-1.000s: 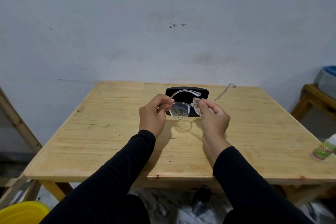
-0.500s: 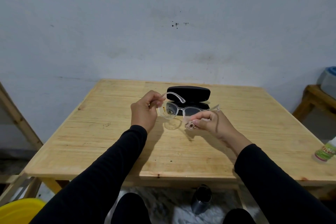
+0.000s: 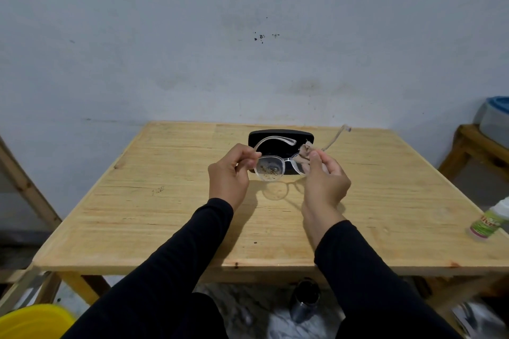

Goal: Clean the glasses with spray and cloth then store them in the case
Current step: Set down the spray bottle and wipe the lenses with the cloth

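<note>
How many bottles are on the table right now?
1. The spray bottle lies at the table's far right edge, partly cut off by the frame. A dark container stands on the floor underneath, not on the table.

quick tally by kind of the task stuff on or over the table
glasses: 1
cloth: 1
black case: 1
spray bottle: 1
total: 4

Wooden table [image 3: 176, 217]: black case [image 3: 281, 136], spray bottle [image 3: 487, 224].
</note>
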{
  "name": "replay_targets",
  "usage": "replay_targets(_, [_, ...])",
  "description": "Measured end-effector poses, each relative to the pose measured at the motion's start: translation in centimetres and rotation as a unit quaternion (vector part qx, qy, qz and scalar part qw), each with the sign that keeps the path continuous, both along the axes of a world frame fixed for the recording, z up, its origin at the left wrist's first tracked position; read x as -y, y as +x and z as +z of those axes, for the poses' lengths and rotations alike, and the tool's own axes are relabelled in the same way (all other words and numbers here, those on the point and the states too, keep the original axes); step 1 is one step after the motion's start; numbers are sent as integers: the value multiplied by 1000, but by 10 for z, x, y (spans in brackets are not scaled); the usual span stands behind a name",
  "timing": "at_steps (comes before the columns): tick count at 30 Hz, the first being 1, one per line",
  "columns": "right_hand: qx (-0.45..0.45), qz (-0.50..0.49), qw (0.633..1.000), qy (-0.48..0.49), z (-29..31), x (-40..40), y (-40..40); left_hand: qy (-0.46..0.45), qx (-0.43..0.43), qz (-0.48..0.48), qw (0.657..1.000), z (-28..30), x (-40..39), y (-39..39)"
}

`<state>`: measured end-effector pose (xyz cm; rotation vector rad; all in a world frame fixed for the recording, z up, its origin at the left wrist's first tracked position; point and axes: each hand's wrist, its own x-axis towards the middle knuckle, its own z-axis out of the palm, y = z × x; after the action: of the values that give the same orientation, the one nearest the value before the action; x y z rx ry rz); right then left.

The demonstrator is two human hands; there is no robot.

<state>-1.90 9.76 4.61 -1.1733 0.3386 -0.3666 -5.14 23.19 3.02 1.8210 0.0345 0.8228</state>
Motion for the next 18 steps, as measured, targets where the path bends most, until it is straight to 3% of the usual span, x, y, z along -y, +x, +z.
replay_targets(3, [3,17,1000,-17,4,-2,-1,4,15,0,1000,1,4,0])
replay_targets(9, [9,186,967,-173,-3,15,5,2,2,6,1000,1,-6,2])
replay_targets(13, [11,261,912,-316,4,28,12,-1,-19,8,1000,-2,-13,2])
replay_targets(18, [10,387,844,-371,9,42,15,13,-39,22,999,-1,-24,3])
